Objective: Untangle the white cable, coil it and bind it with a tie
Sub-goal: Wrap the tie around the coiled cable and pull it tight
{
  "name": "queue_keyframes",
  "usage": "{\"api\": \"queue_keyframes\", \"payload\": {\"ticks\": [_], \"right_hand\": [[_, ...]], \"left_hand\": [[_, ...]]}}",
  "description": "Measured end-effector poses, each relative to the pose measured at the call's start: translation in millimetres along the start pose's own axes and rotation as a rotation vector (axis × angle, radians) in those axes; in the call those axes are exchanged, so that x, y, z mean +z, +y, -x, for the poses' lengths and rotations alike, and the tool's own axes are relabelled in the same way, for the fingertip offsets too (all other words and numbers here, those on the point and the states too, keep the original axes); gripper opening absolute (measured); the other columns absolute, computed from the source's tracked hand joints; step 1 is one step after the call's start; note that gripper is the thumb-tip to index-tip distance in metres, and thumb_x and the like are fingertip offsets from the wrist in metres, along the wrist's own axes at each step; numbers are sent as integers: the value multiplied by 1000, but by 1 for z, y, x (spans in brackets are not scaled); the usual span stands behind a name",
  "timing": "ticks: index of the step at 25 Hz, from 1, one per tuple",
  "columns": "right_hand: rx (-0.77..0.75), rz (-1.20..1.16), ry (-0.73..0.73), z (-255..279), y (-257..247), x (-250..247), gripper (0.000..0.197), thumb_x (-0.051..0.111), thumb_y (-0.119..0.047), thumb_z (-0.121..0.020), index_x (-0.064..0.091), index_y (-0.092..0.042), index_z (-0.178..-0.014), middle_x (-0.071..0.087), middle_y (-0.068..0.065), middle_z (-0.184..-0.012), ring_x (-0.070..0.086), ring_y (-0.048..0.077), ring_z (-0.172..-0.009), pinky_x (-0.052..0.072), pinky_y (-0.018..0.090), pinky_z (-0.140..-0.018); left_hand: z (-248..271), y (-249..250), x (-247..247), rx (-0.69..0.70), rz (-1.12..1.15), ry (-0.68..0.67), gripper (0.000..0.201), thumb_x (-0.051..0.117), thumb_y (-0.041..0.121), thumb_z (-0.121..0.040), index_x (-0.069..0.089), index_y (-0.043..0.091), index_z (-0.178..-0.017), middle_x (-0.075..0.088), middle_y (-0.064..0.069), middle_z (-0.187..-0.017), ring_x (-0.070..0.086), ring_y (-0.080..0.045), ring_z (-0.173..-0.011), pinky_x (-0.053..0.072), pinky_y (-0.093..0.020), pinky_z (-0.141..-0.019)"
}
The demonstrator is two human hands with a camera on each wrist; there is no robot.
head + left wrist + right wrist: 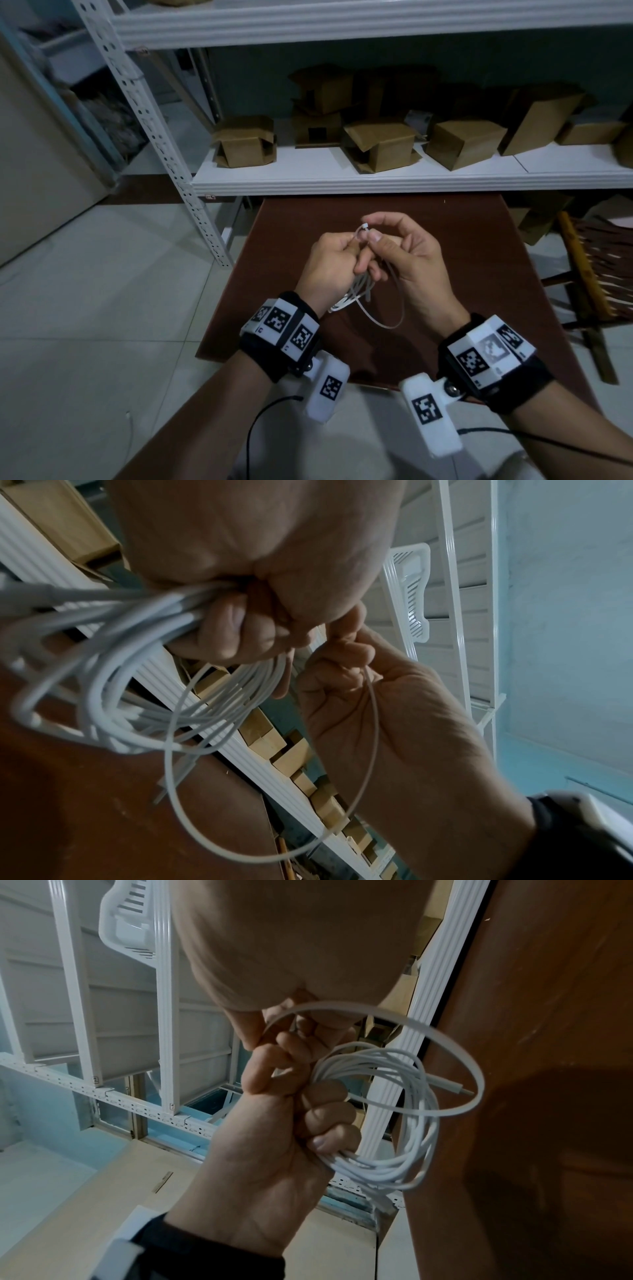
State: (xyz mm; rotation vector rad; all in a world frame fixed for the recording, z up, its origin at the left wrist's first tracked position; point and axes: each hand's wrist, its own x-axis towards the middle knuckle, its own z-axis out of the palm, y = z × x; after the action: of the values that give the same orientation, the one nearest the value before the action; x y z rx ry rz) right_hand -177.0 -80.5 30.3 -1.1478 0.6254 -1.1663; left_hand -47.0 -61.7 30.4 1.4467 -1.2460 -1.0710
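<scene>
The white cable [356, 287] is wound into a small coil [377, 1172] of several loops. My left hand [325, 263] grips it in a fist above the brown table [479, 274]. A thin white tie [380, 322] hangs in a wide loop below the hands and passes round the coil [192, 715]. Its small head [365, 226] sticks up between both hands. My right hand [411, 260] pinches the tie near that head with thumb and forefinger. In the right wrist view the flat tie [445, 1039] arcs past a cable plug [455, 1089].
A white shelf [342, 178] with several cardboard boxes [380, 144] stands just behind the table. Its perforated steel upright [164, 144] leans at the left. A wooden chair frame [582, 260] sits to the right. Pale floor tiles [102, 308] lie to the left.
</scene>
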Motion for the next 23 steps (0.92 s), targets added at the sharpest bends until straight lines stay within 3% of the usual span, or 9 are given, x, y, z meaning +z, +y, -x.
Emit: {"api": "queue_keyframes", "payload": {"ticks": [3,5,9,13,23], "right_hand": [[-1,2,0,0,0,0,25,55,1,-103,53,13,-124,67,21,-67,50,16,-48,38,21,-50],[-4,-1,-1,0,0,0,24,54,0,-103,53,13,-124,67,22,-68,50,17,-49,38,22,-50],[-7,3,6,0,0,1,25,55,-1,-102,54,13,-123,67,23,-69,50,18,-49,37,22,-50],[-2,-11,3,1,-1,1,26,56,-2,-102,54,12,-124,67,24,-68,50,16,-47,39,20,-49],[-1,-4,-1,2,-2,0,25,56,0,-102,55,12,-124,67,24,-68,50,16,-48,40,20,-50]], "left_hand": [[3,5,0,-34,-12,6,52,40,15,-112,63,-11,-73,70,-12,-62,62,-3,-43,43,-9,-48],[6,11,0,-49,-11,9,51,40,13,-112,63,-13,-75,69,-19,-69,54,2,-36,36,-7,-40],[9,16,0,-59,20,-3,52,40,16,-113,61,-1,-69,69,-24,-75,53,2,-34,34,-6,-37],[13,23,2,-77,91,0,48,38,17,-114,61,-3,-77,64,-27,-76,51,0,-31,34,-6,-35],[15,26,3,-94,101,-1,49,37,20,-114,62,-4,-79,62,-21,-71,53,1,-33,34,-6,-36]]}}
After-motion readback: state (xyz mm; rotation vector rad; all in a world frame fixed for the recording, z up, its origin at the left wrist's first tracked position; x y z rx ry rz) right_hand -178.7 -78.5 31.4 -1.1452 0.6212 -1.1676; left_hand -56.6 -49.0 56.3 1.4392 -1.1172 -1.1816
